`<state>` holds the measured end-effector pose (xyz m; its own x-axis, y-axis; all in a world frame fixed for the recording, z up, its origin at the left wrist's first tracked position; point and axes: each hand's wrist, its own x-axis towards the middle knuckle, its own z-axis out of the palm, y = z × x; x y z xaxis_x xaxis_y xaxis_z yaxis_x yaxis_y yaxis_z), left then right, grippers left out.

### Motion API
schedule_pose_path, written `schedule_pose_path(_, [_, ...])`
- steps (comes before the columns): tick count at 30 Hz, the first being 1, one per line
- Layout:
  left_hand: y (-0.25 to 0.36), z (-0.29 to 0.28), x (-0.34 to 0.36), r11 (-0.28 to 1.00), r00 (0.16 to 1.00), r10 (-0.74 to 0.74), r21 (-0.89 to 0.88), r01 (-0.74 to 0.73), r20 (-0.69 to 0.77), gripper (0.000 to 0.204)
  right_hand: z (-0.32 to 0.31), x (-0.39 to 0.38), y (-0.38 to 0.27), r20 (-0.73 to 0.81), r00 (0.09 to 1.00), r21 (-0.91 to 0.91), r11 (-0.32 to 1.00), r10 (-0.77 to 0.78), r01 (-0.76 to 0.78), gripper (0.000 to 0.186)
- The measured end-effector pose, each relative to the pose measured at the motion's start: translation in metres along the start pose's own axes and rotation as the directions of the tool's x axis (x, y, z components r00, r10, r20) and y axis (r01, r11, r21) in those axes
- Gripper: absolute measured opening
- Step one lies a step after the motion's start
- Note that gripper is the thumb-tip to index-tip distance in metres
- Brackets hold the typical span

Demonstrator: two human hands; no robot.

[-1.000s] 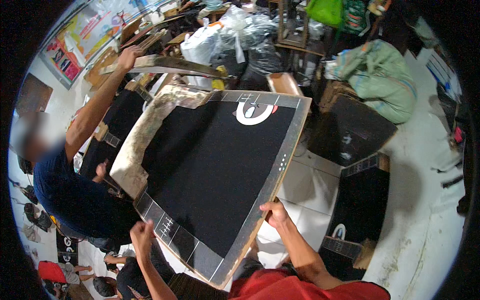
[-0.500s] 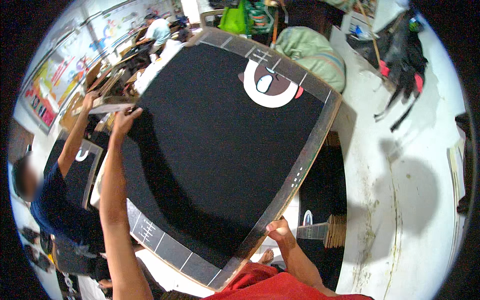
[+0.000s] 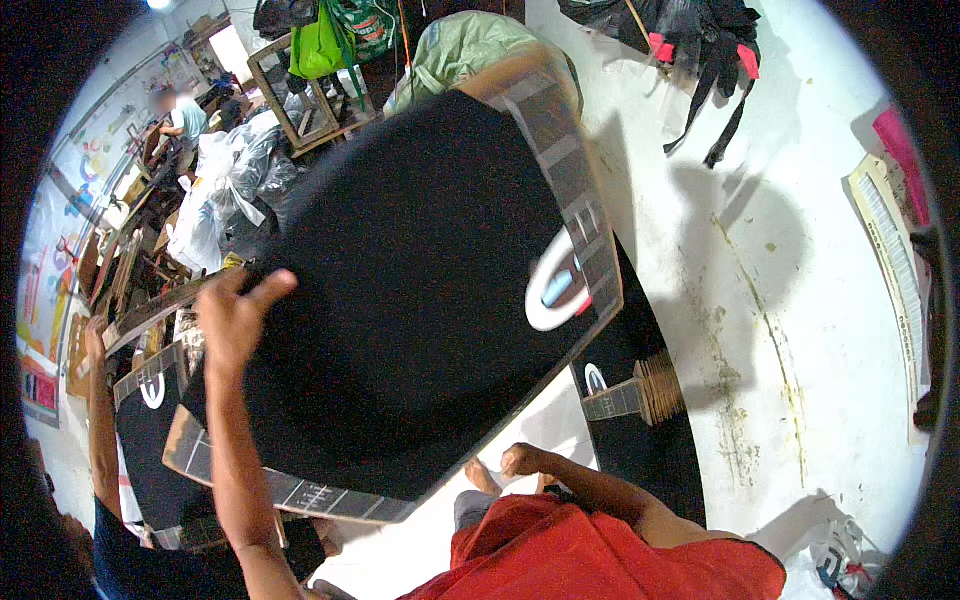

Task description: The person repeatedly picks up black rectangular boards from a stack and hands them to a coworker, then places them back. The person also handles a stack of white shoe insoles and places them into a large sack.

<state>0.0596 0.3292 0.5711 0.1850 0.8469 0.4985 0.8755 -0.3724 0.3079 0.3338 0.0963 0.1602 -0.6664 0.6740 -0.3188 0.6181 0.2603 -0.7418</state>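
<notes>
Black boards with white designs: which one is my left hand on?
The big middle board, left hand at its edge; the lower-right board and far-left board look smaller.

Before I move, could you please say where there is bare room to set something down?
Pale floor shows between the black board, stacked boards and right forearm. A floor strip also shows left of the red shirt. The upper left is crowded with plastic bags.
</notes>
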Motion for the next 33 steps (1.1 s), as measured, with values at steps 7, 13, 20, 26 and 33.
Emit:
schedule_pose_path(7, [0.045, 0.1, -0.06, 0.842, 0.832, 0.538, -0.134, -0.523, 0.133, 0.044, -0.167, -0.036, -0.159, -0.88, 0.42, -0.402, 0.817, -0.22, -0.414, 0.05])
schedule_pose_path(13, [0.036, 0.177, -0.079, 0.582, 0.558, 0.811, -0.341, -0.739, 0.176, 0.031, -0.23, 0.018, -0.145, -0.47, 0.862, -0.276, 0.895, 0.193, -0.351, 0.021])
schedule_pose_path(20, [0.03, 0.222, -0.092, 0.819, 0.818, 0.543, -0.34, -0.463, 0.193, 0.04, -0.206, 0.032, -0.063, -0.483, 0.85, -0.198, 0.919, 0.211, -0.341, 0.02])
schedule_pose_path(26, [-0.035, 0.282, -0.194, 0.963, 0.843, 0.191, -0.262, -0.063, 0.502, 0.047, -0.189, 0.028, 0.008, -0.544, 0.741, -0.094, 0.848, 0.395, -0.521, 0.019])
schedule_pose_path(33, [-0.149, 0.322, -0.427, 0.935, 0.225, -0.231, 0.152, 0.321, 0.947, 0.052, -0.176, -0.008, 0.124, -0.501, 0.588, 0.015, 0.686, 0.635, -0.728, 0.023])
